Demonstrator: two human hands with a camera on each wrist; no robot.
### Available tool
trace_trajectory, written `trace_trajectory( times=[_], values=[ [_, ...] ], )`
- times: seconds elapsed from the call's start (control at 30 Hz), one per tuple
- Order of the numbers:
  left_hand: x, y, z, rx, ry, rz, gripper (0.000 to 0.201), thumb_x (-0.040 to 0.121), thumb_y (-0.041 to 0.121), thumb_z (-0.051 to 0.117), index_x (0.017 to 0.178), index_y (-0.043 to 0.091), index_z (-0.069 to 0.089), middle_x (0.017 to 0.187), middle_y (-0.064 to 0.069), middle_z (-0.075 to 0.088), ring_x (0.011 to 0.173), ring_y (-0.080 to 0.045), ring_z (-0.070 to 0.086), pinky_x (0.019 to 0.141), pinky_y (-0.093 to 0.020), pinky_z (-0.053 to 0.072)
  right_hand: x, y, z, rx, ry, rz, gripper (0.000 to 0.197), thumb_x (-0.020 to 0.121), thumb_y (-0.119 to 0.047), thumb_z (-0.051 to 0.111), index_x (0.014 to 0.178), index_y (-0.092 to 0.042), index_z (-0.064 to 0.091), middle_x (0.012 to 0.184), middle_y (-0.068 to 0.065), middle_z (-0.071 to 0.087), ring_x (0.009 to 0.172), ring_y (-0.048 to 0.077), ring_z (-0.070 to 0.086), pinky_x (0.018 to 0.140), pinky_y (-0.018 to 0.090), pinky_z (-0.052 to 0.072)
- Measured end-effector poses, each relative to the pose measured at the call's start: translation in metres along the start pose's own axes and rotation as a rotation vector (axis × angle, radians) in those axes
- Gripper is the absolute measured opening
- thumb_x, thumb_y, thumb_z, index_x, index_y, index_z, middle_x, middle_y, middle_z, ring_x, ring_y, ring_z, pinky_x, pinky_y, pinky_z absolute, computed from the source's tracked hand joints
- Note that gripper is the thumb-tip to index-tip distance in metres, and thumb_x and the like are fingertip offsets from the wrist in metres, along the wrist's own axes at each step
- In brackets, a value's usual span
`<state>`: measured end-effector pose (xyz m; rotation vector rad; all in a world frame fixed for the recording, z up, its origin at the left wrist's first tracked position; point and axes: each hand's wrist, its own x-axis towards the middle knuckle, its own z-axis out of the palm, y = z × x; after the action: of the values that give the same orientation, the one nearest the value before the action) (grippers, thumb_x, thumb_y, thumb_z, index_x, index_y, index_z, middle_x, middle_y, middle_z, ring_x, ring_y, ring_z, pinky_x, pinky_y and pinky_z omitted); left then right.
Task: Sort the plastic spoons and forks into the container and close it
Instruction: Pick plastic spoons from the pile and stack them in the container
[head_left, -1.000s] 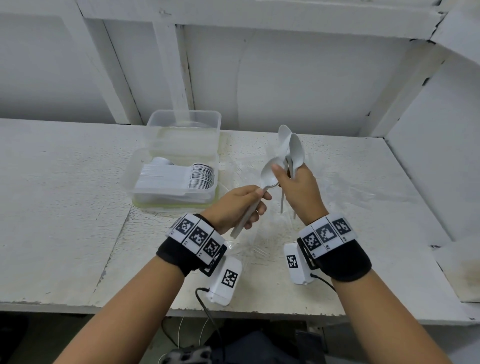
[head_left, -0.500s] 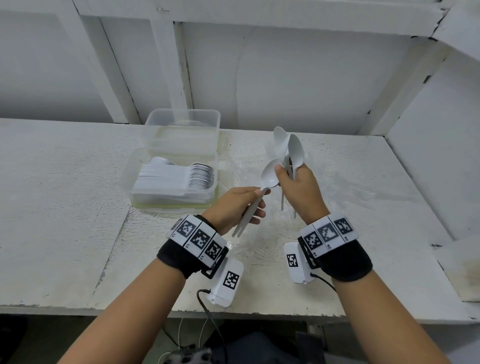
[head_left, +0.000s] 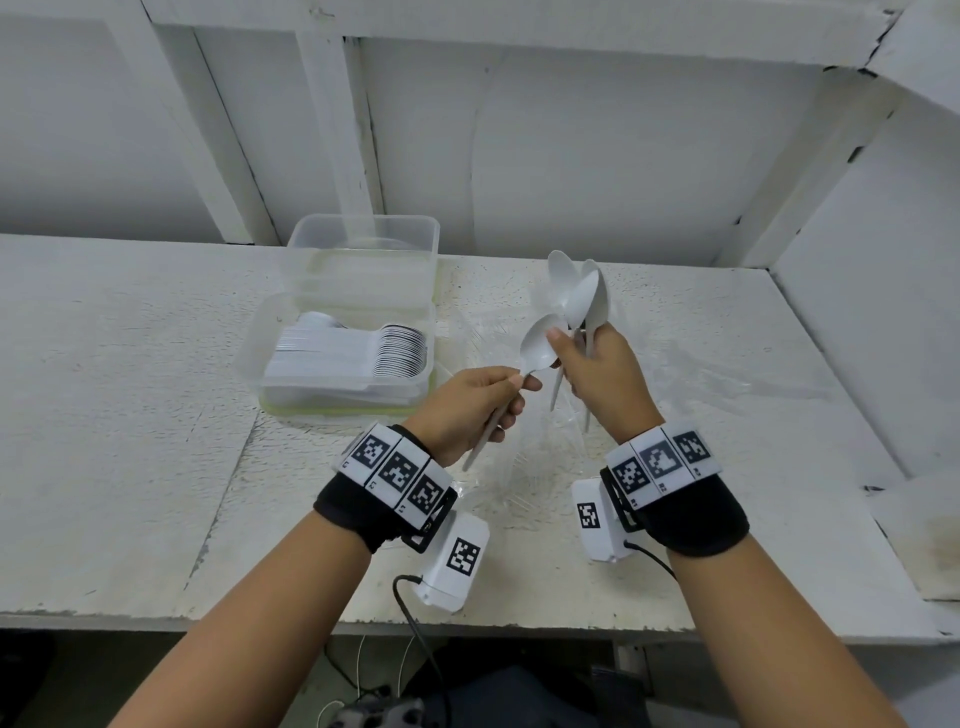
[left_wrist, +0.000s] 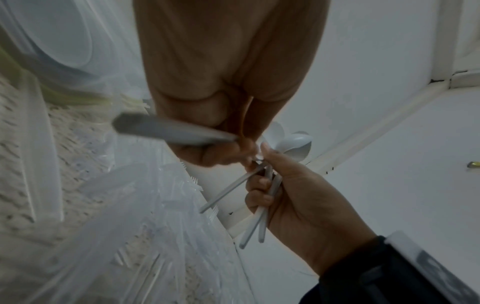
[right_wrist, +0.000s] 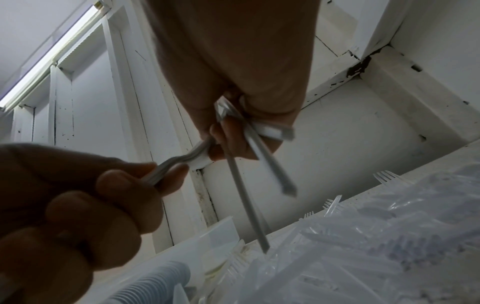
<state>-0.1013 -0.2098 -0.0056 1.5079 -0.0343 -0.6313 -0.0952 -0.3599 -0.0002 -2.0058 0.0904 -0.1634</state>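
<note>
The white painted wooden worktop (head_left: 130, 415) carried everything within easy reach of the person standing at its front edge. Toward the back sat two clear rectangular plastic containers: the far one (head_left: 363, 249) looked empty, probably kept for the forks, while the near one (head_left: 270, 364) already held one tight row of white plastic spoons (head_left: 363, 353), stacked bowl against bowl so that many fit; the row was too dense to count. No lid could be made out, so closing was judged to be some way off. Between the containers and the person lay a crumpled clear plastic bag (head_left: 519, 467) with clear plastic forks (right_wrist: 335, 205) loose on and in it, also too many and too transparent to count. The right hand (head_left: 602, 374) was clenched round a bundle of upright white spoons (head_left: 576, 296), bowls up and handles hanging below the fist, seemingly gathered so they could be nested before going into the near container; three or so bowls showed from the head view, though overlap made the count uncertain. The left hand (head_left: 467, 410) gripped one more single white spoon (head_left: 535, 348) by its handle, its bowl touching the right thumb, apparently being fed into that bundle.
</note>
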Motion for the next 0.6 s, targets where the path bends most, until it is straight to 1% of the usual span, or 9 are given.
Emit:
trace_trajectory(
  times=[0.03, 0.07, 0.13, 0.23, 0.27, 0.37, 0.43, 0.5, 0.6],
  values=[
    [0.001, 0.0, 0.001, 0.003, 0.05, 0.012, 0.025, 0.1, 0.016, 0.038, 0.091, 0.013, 0.06, 0.064, 0.002, 0.045, 0.055, -0.009, 0.04, 0.05, -0.018, 0.035, 0.0, 0.0, 0.0, 0.028, 0.02, 0.013, 0.012, 0.096, -0.03, 0.047, 0.095, -0.019, 0.051, 0.067, -0.005, 0.052, 0.058, 0.004, 0.047, 0.056, 0.018, 0.035],
    [0.002, -0.001, 0.002, 0.001, 0.102, 0.022, 0.026, 0.1, 0.016, 0.036, 0.091, 0.013, 0.06, 0.065, 0.002, 0.043, 0.055, -0.009, 0.037, 0.05, -0.018, 0.032, -0.001, 0.0, 0.001, 0.055, 0.037, 0.037, 0.019, 0.097, -0.031, 0.044, 0.108, -0.016, 0.047, 0.07, -0.004, 0.054, 0.058, 0.005, 0.048, 0.056, 0.019, 0.037],
    [0.002, -0.001, 0.003, -0.028, 0.184, 0.046, 0.026, 0.1, 0.014, 0.034, 0.092, 0.013, 0.059, 0.067, 0.001, 0.043, 0.056, -0.009, 0.037, 0.051, -0.019, 0.031, -0.003, 0.0, 0.0, 0.112, 0.037, 0.085, 0.022, 0.098, -0.029, 0.04, 0.117, -0.018, 0.036, 0.071, -0.001, 0.055, 0.055, 0.004, 0.048, 0.055, 0.02, 0.037],
    [0.003, -0.001, 0.004, -0.107, 0.26, 0.081, 0.024, 0.1, 0.011, 0.036, 0.088, 0.014, 0.057, 0.071, 0.001, 0.047, 0.06, -0.009, 0.044, 0.056, -0.02, 0.038, -0.01, -0.001, 0.0, 0.139, -0.005, 0.098, 0.01, 0.099, -0.028, 0.039, 0.109, -0.025, 0.038, 0.068, -0.001, 0.055, 0.045, -0.003, 0.046, 0.052, 0.016, 0.034],
    [0.002, -0.001, 0.005, -0.144, 0.268, 0.092, 0.023, 0.1, 0.011, 0.038, 0.088, 0.014, 0.057, 0.073, 0.0, 0.051, 0.063, -0.009, 0.048, 0.058, -0.02, 0.042, -0.012, -0.002, 0.0, 0.165, -0.018, 0.107, 0.006, 0.099, -0.029, 0.04, 0.103, -0.024, 0.042, 0.067, -0.001, 0.056, 0.043, -0.002, 0.044, 0.05, 0.016, 0.033],
    [0.002, -0.003, 0.008, -0.24, 0.261, 0.125, 0.018, 0.099, 0.009, 0.041, 0.09, 0.012, 0.056, 0.084, -0.003, 0.062, 0.078, -0.013, 0.061, 0.071, -0.025, 0.053, -0.016, 0.001, 0.006, 0.26, -0.029, 0.14, 0.013, 0.099, -0.029, 0.043, 0.091, -0.02, 0.048, 0.07, 0.0, 0.061, 0.044, 0.006, 0.039, 0.042, 0.02, 0.034],
    [0.002, -0.005, 0.01, -0.285, 0.262, 0.139, 0.015, 0.099, 0.009, 0.042, 0.091, 0.01, 0.055, 0.09, -0.006, 0.065, 0.085, -0.016, 0.064, 0.078, -0.031, 0.054, -0.02, 0.002, 0.01, 0.263, -0.012, 0.143, 0.018, 0.098, -0.027, 0.046, 0.09, -0.013, 0.053, 0.07, 0.002, 0.059, 0.044, 0.007, 0.043, 0.041, 0.021, 0.037],
    [0.002, -0.006, 0.011, -0.309, 0.274, 0.147, 0.014, 0.098, 0.009, 0.042, 0.091, 0.01, 0.055, 0.093, -0.007, 0.066, 0.087, -0.017, 0.065, 0.079, -0.032, 0.054, -0.022, 0.004, 0.014, 0.253, 0.002, 0.145, 0.021, 0.096, -0.026, 0.049, 0.091, -0.006, 0.055, 0.064, 0.002, 0.051, 0.044, 0.004, 0.046, 0.041, 0.021, 0.04],
    [0.002, -0.009, 0.01, -0.297, 0.278, 0.154, 0.013, 0.098, 0.008, 0.043, 0.094, 0.009, 0.055, 0.096, -0.009, 0.067, 0.089, -0.017, 0.066, 0.079, -0.03, 0.055, -0.025, 0.006, 0.016, 0.208, 0.038, 0.116, 0.018, 0.095, -0.023, 0.052, 0.102, -0.009, 0.06, 0.069, 0.001, 0.051, 0.051, 0.005, 0.049, 0.045, 0.018, 0.044]
  ],
)
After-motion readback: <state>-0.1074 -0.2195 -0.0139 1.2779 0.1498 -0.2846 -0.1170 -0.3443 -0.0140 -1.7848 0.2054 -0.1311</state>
